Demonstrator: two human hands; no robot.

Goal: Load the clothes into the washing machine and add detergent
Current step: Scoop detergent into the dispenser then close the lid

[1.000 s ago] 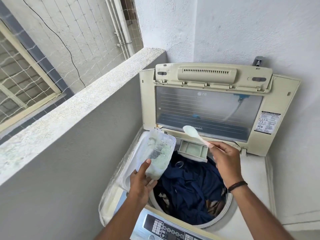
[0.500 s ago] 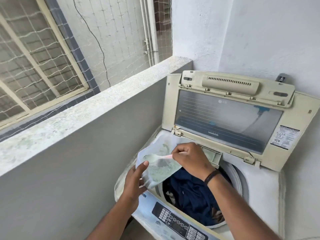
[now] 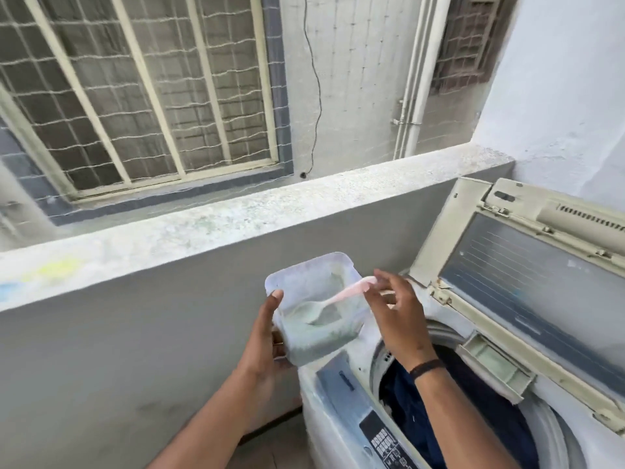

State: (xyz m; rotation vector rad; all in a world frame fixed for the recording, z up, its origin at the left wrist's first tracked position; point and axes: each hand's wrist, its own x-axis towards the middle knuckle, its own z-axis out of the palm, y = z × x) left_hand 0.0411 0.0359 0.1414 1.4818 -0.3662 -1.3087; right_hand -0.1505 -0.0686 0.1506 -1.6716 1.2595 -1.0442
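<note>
A clear plastic tub (image 3: 304,279) part full of pale green detergent powder is gripped in my left hand (image 3: 267,336), held left of the washing machine (image 3: 333,397). A pink-handled spoon (image 3: 341,296) lies in the tub, its bowl in the powder. My right hand (image 3: 402,319) hovers at the spoon's handle end with its fingers spread apart. Dark blue clothes (image 3: 473,401) fill the drum. The lid (image 3: 527,265) stands raised, and the small detergent drawer (image 3: 493,367) at the drum's rim is open.
A grey parapet wall with a speckled ledge (image 3: 236,214) runs close along the machine's left side. Beyond it are a netted window (image 3: 135,96) and white pipes (image 3: 412,96). The control panel (image 3: 385,441) lies at the machine's front edge.
My view has swung left. The tub has moved left, off the drum. The spoon went from raised over the drawer into the tub, and my right hand's fingers have opened off it.
</note>
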